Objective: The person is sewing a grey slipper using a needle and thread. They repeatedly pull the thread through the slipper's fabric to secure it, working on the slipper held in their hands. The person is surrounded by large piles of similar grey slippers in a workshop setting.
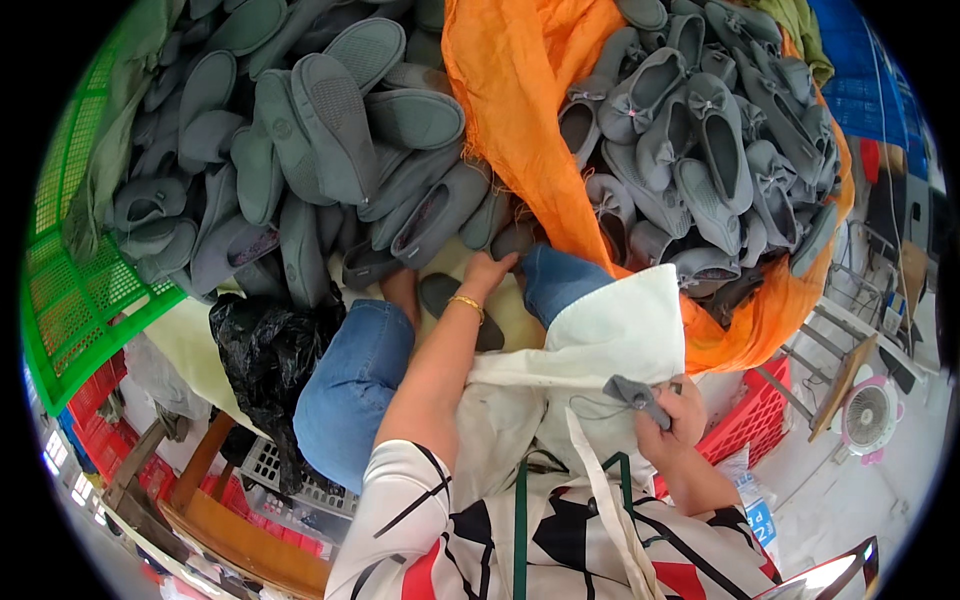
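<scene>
My left hand, with a gold bracelet on its wrist, reaches between my knees to the lower edge of the shoe pile. Its fingers are closed at the edge of a grey shoe, partly hidden. Over the white apron on my lap, my right hand pinches a small grey fabric bow with a shiny bead in its middle. A thin dark thread loops out to the left of the bow. Another grey shoe lies below my left wrist, partly covered by the forearm.
Plain grey slip-on shoes are heaped ahead on the left. Across an orange cloth, grey shoes with bows fill the right. A green plastic crate, a black plastic bag, a red crate and a fan stand around.
</scene>
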The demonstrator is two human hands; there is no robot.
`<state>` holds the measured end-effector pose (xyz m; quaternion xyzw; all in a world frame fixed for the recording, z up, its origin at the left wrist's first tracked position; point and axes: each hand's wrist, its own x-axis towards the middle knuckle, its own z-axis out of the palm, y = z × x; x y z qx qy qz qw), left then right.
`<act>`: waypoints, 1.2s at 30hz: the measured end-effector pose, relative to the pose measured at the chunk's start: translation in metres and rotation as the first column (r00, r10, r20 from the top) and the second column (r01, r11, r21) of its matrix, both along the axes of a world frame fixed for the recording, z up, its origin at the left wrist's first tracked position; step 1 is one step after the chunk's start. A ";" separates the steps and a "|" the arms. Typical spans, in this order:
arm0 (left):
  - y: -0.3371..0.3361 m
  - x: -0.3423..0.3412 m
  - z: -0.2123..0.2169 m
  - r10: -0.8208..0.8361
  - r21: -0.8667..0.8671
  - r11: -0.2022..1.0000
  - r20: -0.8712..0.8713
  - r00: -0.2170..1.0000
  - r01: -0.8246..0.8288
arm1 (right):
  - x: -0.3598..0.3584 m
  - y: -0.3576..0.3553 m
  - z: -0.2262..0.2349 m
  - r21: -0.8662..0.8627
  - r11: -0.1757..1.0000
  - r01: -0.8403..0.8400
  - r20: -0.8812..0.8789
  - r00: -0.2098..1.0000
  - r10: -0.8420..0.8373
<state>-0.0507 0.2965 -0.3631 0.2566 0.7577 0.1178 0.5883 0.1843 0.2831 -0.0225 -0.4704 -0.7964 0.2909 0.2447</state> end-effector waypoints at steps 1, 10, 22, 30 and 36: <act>-0.004 0.010 -0.015 0.293 -0.026 0.956 0.167 0.941 -0.293 | 0.000 0.002 0.000 -0.006 1.000 -0.016 -0.005 1.000 0.016; 0.005 0.000 -0.066 0.309 0.129 0.946 -0.071 0.949 -0.298 | 0.004 0.008 -0.006 0.021 0.998 -0.052 -0.036 0.998 0.053; 0.029 -0.209 0.093 -0.414 -0.099 0.906 -0.412 0.812 0.411 | 0.009 0.002 -0.007 -0.019 0.999 -0.051 -0.073 0.996 0.050; 0.068 -0.172 0.151 -0.830 -0.414 0.472 -0.505 0.235 0.778 | 0.009 0.004 -0.007 -0.040 0.997 -0.066 -0.085 0.994 0.062; 0.108 -0.075 0.161 -0.636 -0.055 0.364 -0.744 0.206 0.930 | 0.013 0.007 -0.005 -0.075 0.991 -0.108 -0.040 0.994 0.105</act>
